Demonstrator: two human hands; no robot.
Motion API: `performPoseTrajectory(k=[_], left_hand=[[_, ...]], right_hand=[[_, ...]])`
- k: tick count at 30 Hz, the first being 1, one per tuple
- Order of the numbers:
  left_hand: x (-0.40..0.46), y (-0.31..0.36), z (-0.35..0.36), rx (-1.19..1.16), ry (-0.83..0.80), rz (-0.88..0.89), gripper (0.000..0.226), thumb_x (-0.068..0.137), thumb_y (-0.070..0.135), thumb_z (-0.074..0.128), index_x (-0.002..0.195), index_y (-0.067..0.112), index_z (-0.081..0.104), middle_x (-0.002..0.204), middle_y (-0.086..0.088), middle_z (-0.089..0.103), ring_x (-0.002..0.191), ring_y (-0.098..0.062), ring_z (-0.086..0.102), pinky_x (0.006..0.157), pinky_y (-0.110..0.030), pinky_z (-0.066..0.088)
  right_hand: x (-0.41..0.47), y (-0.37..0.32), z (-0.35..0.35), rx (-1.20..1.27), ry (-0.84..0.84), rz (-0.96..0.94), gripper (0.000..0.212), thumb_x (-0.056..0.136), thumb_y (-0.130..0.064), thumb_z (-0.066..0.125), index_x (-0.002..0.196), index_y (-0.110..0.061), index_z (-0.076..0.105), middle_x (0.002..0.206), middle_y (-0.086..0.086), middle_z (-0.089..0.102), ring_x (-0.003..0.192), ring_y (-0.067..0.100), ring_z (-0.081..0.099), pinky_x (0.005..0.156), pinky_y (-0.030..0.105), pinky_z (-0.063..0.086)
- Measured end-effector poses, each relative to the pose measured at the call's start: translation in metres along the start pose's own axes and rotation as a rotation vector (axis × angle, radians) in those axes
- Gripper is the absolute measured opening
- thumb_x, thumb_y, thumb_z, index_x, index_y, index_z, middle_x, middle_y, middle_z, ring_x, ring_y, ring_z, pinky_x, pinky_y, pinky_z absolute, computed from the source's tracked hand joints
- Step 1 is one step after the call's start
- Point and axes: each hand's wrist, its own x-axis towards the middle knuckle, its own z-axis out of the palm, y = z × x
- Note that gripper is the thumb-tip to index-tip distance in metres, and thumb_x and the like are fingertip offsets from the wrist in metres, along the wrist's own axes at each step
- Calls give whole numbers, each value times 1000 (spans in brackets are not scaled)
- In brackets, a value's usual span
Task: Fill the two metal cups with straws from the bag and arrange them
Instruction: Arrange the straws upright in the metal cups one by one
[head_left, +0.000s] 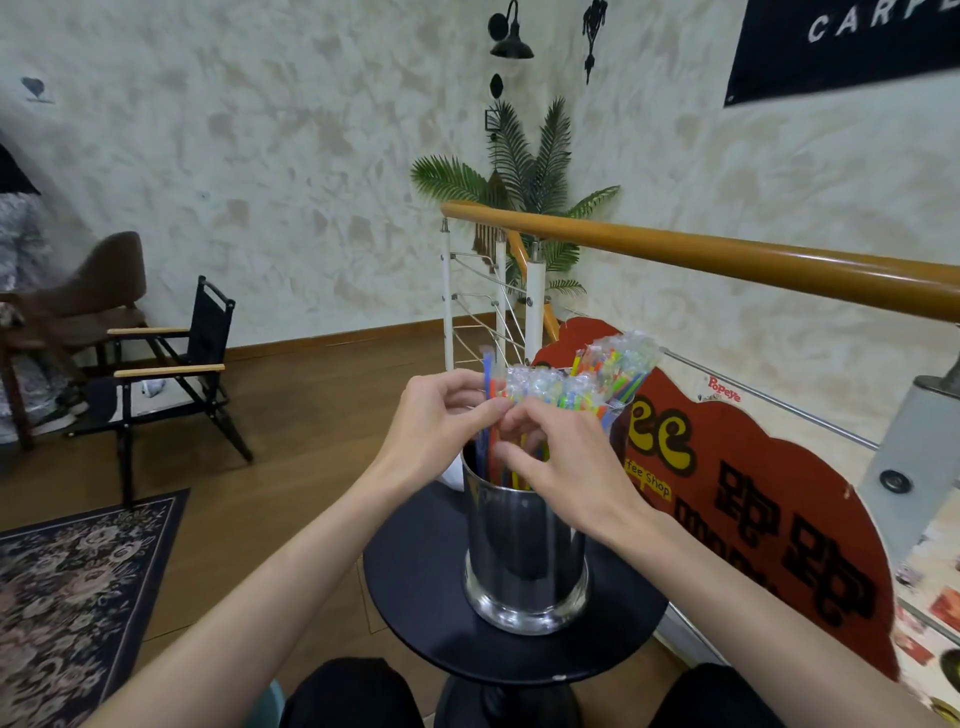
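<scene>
Fingers (483, 410) pinching straws (550, 395) | both hands above metal cup (524, 561)

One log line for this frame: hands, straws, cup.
left hand: pinches straws | right hand: fingers curled on straws | straws: upright in metal cup | cup: on round black table

Straws (524, 400) crowd cup (524, 551) mouth; red sign (753, 519) close right; tabletop (415, 587) open left

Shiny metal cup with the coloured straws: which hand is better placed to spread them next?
Probably the right hand: it sits over the shiny metal cup, fingers among the straws. The left hand pinches them at the edge.
</scene>
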Motion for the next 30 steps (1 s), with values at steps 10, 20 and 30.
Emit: performPoseTrajectory(k=[10,20,30], left_hand=[[-8,3,-5,-56,-147,25,27,104,8,51,120,23,67,100,0,78,85,-8,69,76,-25,55],[-12,-5,-20,105,45,15,15,99,15,61,106,19,74,105,7,75,98,-2,69,84,-14,53],[-16,-9,-17,178,59,-50,9,98,18,64,94,15,72,90,-1,72,82,-12,66,68,-13,51]], right_hand=[[1,-1,5,-18,-22,-49,19,90,-18,74,92,-26,56,84,-13,67,75,7,64,71,41,57],[15,-4,-26,-46,206,-192,25,98,-6,61,119,-16,73,106,-13,65,93,-11,56,84,13,45],[48,-19,-57,102,420,-201,23,91,-5,71,112,-13,74,97,-7,71,83,6,67,71,20,55]])
